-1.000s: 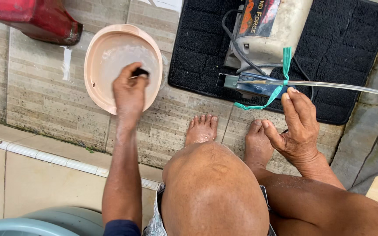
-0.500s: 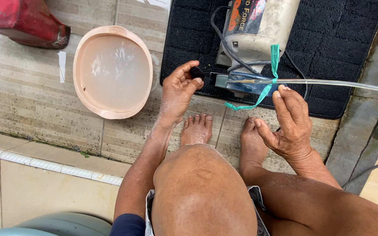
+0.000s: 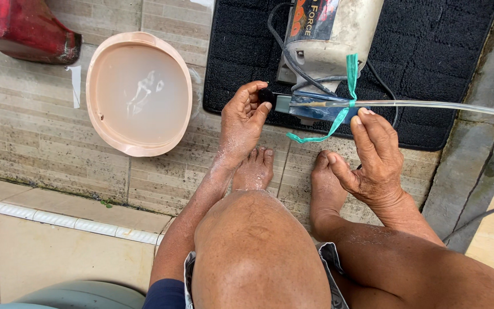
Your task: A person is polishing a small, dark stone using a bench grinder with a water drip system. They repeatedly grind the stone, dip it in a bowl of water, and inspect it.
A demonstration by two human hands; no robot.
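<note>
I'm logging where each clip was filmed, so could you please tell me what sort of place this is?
Probably a tiled porch or yard floor of a home: weathered floor tiles, a basin of water, and a small machine on a black mat.

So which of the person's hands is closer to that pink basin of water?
The left hand. It is just right of the pink basin, pinching a small black part. The right hand is farther right, by the clear tube.

A pink basin (image 3: 138, 94) of cloudy water sat on the tiled floor (image 3: 35, 143), with a red container (image 3: 21, 28) off in the corner and grey kerb (image 3: 470, 166) alongside.
</note>
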